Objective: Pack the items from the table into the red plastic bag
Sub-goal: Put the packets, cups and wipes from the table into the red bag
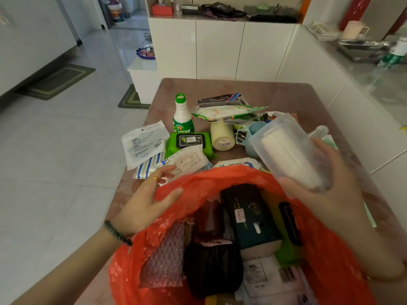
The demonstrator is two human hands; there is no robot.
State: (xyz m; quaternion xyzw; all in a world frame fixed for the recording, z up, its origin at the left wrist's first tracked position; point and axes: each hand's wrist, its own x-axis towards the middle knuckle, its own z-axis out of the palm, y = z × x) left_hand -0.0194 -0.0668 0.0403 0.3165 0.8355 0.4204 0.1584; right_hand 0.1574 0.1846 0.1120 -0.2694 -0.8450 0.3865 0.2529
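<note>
At nine o'clock my left hand [147,203] grips the red plastic bag [330,249] by its rim; at two o'clock my right hand [334,194] grasps a clear canister [286,146].

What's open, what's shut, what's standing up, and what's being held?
red bag: open, partly filled.
left hand: grips the bag's rim.
right hand: holds the clear container.
clear container: tilted, held up near the bag.
green-capped bottle: upright, capped.
cream roll: lying on its side.
green wipes pack: flat, flap shut.
</note>
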